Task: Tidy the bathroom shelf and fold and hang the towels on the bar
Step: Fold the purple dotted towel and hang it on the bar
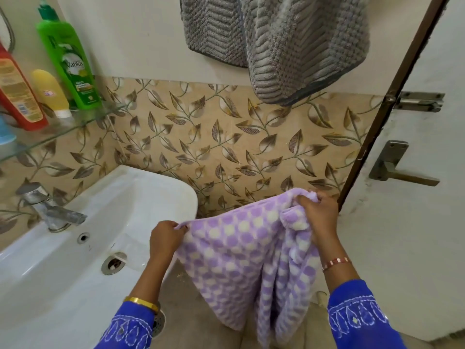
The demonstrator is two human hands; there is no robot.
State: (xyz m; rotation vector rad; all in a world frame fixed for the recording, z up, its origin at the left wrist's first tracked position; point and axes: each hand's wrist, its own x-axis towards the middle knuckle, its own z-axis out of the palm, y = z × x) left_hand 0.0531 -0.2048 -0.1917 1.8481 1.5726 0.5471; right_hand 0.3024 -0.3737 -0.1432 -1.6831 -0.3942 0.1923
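A purple and white dotted towel [241, 258] hangs in front of me, stretched between both hands. My left hand [164, 238] pinches its left top corner beside the sink. My right hand [318, 212] grips the bunched right top edge near the door frame. Two grey towels [302, 46] hang high on the wall; the bar itself is out of view. At the upper left, a glass shelf [83, 124] holds a green bottle [69, 59], a yellow tube [51, 93] and a red bottle [18, 91].
A white sink [156, 187] with a metal tap [50, 207] fills the lower left. A white door [415, 222] with a handle [397, 170] and a bolt [417, 102] stands at the right. The leaf-patterned tiled wall [226, 142] lies straight ahead.
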